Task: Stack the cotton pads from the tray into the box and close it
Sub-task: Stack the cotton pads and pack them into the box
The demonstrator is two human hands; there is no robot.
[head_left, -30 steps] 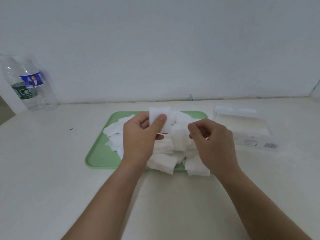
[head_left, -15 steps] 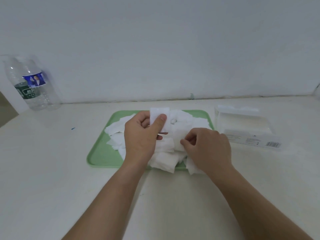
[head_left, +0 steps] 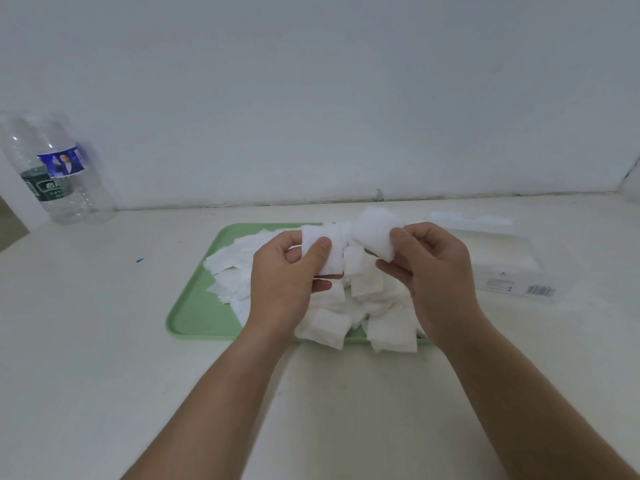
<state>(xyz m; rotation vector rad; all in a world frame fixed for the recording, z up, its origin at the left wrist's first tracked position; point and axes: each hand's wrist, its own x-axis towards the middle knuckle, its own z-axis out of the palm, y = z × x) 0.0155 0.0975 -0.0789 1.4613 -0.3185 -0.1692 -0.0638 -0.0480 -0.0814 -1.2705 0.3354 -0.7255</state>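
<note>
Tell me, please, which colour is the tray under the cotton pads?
The tray is light green; the head view shows it plainly.

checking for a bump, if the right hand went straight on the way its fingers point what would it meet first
Most likely the cotton pad pinched in the left hand: the right hand, pinching its own pad, points leftward at it across a small gap. Depth is unclear.

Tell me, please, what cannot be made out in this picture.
Head view:
- Number of cotton pads the left hand pinches: thumb covers their edges.
- Box contents: white on white; right hand, pinching another pad, hides its left end.
- Box label and water bottle label print: too small.
</note>
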